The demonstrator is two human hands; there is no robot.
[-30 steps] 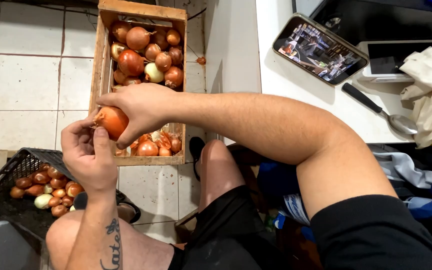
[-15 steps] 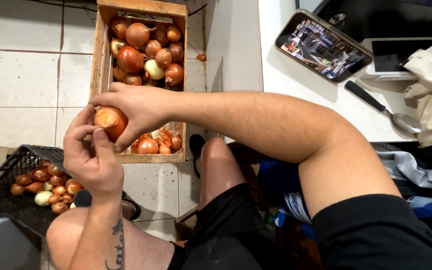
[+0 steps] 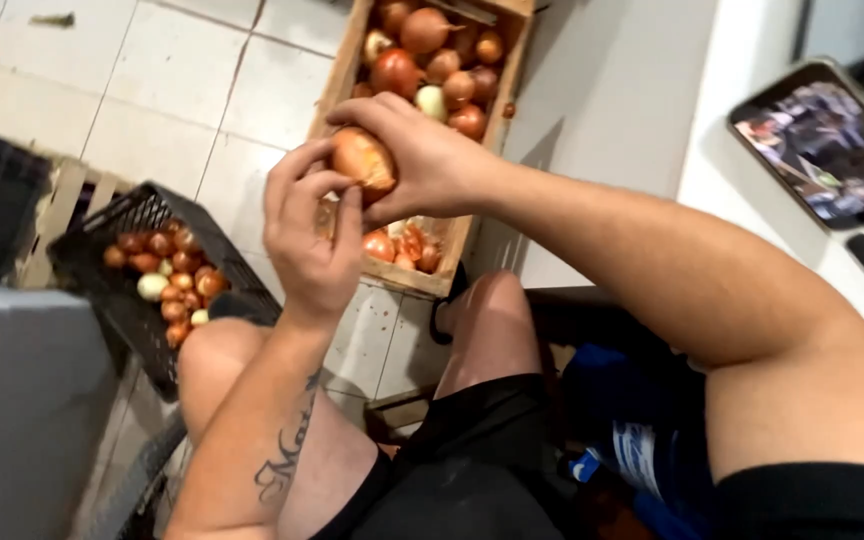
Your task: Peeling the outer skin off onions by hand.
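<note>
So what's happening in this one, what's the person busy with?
A seated person holds one brown onion in both hands: the right hand cups it from above, and the left hand pinches at its skin. Below it, a wooden crate on the tiled floor holds more onions. A black plastic crate with smaller onions sits by the left knee.

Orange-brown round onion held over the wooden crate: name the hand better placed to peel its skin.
Probably the left hand: its fingertips pinch at the orange-brown round onion, while the right hand grips it from above.
</note>
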